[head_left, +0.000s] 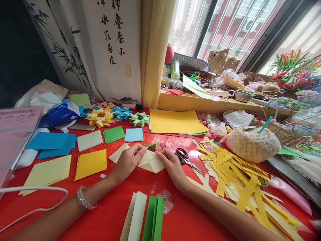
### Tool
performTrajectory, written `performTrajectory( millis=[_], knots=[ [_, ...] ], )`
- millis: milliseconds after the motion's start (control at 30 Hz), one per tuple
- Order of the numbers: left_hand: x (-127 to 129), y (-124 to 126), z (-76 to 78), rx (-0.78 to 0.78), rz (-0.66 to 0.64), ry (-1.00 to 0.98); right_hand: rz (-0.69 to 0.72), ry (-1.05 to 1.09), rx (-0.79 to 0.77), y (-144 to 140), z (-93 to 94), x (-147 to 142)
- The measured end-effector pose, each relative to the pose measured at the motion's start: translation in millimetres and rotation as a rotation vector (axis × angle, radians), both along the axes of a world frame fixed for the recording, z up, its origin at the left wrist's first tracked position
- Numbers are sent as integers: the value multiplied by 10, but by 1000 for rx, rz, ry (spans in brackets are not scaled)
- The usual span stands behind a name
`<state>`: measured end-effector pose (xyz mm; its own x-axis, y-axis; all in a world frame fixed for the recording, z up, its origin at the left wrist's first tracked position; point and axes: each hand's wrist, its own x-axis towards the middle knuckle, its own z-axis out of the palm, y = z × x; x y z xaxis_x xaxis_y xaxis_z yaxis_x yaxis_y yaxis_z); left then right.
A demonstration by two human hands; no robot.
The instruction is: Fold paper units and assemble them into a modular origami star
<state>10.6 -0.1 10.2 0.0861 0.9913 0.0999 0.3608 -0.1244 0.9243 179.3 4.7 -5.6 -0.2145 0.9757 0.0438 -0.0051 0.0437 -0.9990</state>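
Between my two hands is a folded piece of cream paper (151, 163), held just above the red table with creases running across it. My left hand (129, 160) pinches its left edge, and a beaded bracelet circles that wrist. On the opposite edge, my right hand (172, 164) grips with thumb and fingers. Behind the paper lies a small green folded piece (151, 146). Another cream sheet (117, 153) sits partly behind my left hand. Black-handled scissors (187, 159) rest just right of my right hand. Nearer to me lie pleated cream paper (133, 216) and pleated green paper (153, 217).
Square paper stacks in blue (51, 144), yellow (90, 164), cream (48, 170) and green (113, 134) cover the left side. Folded paper stars (99, 117) stand behind them, beside large yellow sheets (178, 121). Yellow paper strips (233, 177) and a net-wrapped fruit with a straw (253, 144) occupy the right.
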Motion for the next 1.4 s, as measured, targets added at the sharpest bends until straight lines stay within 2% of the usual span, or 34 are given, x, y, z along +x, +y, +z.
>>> performTrajectory(
  millis=[33,133,233,300,400,533,600,733,833,1000,1200,1400],
  knots=[
    [-14,18,-15,0,48,-38,-7,44,-3,1,17,1],
    [-26,44,-37,31,84,-99,47,122,-15,-12,62,-6],
    [10,11,-11,20,53,-65,159,77,-16,-31,55,-22],
    [36,-20,17,23,12,-8,183,48,-13,-30,23,-27],
    [46,-41,39,29,-69,66,148,78,-33,1,-28,-17],
    [29,-29,27,6,-114,73,-5,125,-41,49,-60,10],
    [29,-26,20,-13,-145,83,-25,132,-31,56,-63,16],
    [37,-23,12,-14,-212,112,18,141,-17,47,-42,8],
    [24,-3,-9,-26,-178,77,7,223,-52,39,0,-4],
    [-3,20,-43,-92,-106,-22,183,165,-97,23,47,-8],
    [17,14,-24,-57,-213,-25,185,129,-82,26,32,0],
    [25,34,-29,-137,-249,-88,218,108,-43,22,-8,-9]
  ],
)
